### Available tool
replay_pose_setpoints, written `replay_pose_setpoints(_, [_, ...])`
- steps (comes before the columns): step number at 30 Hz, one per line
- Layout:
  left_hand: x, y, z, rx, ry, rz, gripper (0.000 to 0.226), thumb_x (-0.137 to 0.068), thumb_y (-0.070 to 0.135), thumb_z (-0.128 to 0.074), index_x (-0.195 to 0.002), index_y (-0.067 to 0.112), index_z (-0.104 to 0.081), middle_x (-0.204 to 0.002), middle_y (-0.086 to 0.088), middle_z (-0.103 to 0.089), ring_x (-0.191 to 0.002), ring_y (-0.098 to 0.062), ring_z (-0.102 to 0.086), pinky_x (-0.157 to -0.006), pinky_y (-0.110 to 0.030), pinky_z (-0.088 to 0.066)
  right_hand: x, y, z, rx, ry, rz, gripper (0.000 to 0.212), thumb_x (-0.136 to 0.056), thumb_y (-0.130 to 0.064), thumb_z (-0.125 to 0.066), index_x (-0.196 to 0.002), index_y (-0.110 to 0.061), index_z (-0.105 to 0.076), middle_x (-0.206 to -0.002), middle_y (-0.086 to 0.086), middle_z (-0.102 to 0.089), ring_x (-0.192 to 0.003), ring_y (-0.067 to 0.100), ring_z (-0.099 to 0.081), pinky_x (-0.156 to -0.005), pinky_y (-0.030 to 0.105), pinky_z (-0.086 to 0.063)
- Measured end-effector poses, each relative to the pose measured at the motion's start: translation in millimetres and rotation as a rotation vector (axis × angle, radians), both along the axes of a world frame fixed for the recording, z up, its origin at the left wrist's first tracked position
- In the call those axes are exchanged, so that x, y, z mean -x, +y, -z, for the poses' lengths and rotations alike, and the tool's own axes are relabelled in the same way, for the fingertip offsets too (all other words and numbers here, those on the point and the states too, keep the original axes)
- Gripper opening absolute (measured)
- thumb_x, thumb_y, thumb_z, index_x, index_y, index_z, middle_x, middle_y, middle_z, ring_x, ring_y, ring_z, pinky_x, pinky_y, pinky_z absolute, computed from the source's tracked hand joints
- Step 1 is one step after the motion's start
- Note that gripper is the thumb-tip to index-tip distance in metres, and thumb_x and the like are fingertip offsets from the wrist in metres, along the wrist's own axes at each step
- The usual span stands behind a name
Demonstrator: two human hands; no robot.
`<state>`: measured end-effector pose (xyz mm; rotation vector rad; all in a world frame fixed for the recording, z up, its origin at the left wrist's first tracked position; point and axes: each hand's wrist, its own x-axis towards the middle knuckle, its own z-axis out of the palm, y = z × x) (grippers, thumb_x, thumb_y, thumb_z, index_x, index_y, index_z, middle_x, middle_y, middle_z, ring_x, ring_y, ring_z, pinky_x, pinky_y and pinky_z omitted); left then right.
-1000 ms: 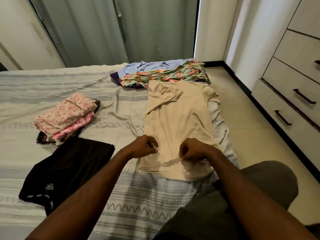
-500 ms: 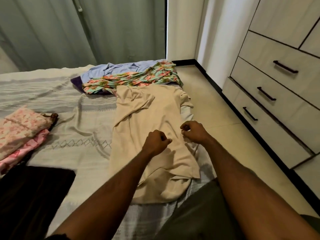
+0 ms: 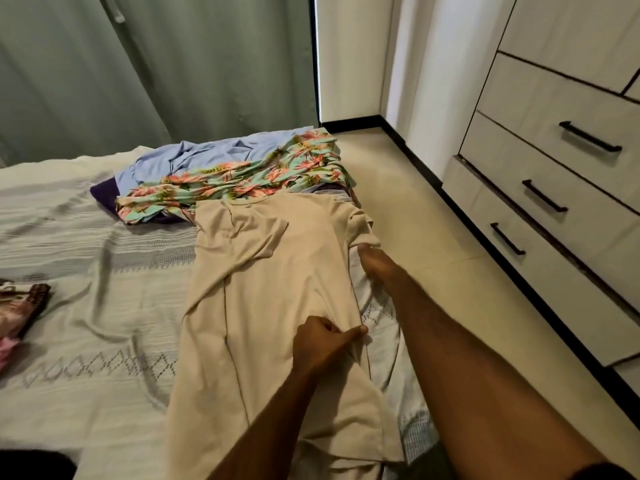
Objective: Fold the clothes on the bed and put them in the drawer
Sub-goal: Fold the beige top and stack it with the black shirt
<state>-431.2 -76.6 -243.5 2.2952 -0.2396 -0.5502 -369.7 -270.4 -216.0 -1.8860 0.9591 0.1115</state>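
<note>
So at the far left edge I'm seeing a bit of the folded floral stack [image 3: 20,306] sitting on the bed [image 3: 86,341], looks like some pieces are already done. In the middle I'm working on the beige t-shirt [image 3: 263,289], lying flat with one sleeve tucked in. My left hand [image 3: 325,344] is pinching its right edge, and my right hand [image 3: 375,263] is reaching for the other sleeve by the mattress edge, fingers hidden under the cloth so I can't tell its grip. Behind it the tropical print shirt [image 3: 242,178] and light blue garment [image 3: 207,155] are waiting in a heap, unfolded. Over on the right the drawers [image 3: 540,188] are all closed, so nothing's getting put away until one's opened.
</note>
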Motion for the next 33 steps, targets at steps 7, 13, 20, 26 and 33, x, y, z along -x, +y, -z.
replay_pose_setpoints(7, [9, -10, 7, -0.239, -0.035, 0.093, 0.068, -0.048, 0.085, -0.069, -0.080, 0.025, -0.057, -0.079, 0.010, -0.063, -0.076, -0.014, -0.063, -0.063, -0.029, -0.048, -45, -15, 28, -0.243, -0.219, 0.206, 0.072, -0.097, -0.064, -0.046, -0.141, -0.008, -0.045, -0.129, 0.016, -0.058, -0.122, 0.034, -0.055, -0.096, 0.036, -0.043])
replay_pose_setpoints(13, [9, -3, 10, -0.217, -0.011, 0.146, 0.021, -0.074, 0.041, -0.062, -0.080, 0.024, -0.050, -0.081, 0.010, -0.060, -0.079, -0.016, -0.061, -0.077, -0.033, -0.055, -83, -16, 32, 0.105, 0.007, 0.279, 0.062, -0.100, -0.055, -0.038, -0.149, -0.017, -0.041, -0.154, 0.011, -0.042, -0.145, 0.029, -0.034, -0.121, 0.056, -0.012])
replay_pose_setpoints(20, [1, 24, -10, 0.190, 0.040, 0.012, 0.016, -0.088, 0.025, -0.053, -0.076, 0.016, -0.059, -0.074, 0.001, -0.062, -0.081, -0.025, -0.063, -0.075, -0.040, -0.049, -109, 27, -2, 0.330, -0.275, 0.408, 0.040, -0.106, -0.026, -0.040, -0.144, -0.021, -0.050, -0.138, 0.011, -0.059, -0.132, 0.032, -0.049, -0.117, 0.047, -0.022])
replay_pose_setpoints(26, [-20, 65, -32, 0.520, 0.475, -0.269, 0.024, -0.097, -0.002, -0.043, -0.076, 0.007, -0.052, -0.061, -0.010, -0.048, -0.047, -0.016, -0.048, -0.046, -0.022, -0.038, -141, 104, -24, 0.312, -0.319, -0.250, 0.071, -0.092, -0.051, -0.061, -0.152, -0.022, -0.037, -0.151, 0.011, -0.046, -0.140, 0.034, -0.042, -0.117, 0.056, -0.024])
replay_pose_setpoints(33, [-32, 97, -16, 0.702, 0.729, -0.359, 0.027, -0.095, -0.002, -0.041, -0.087, 0.006, -0.065, -0.070, -0.012, -0.063, -0.057, -0.024, -0.060, -0.046, -0.028, -0.048, -19, 131, -14, 0.322, -0.453, -0.224, 0.013, -0.087, -0.029, -0.064, -0.093, -0.021, -0.072, -0.088, 0.001, -0.074, -0.088, 0.023, -0.070, -0.081, 0.040, -0.057])
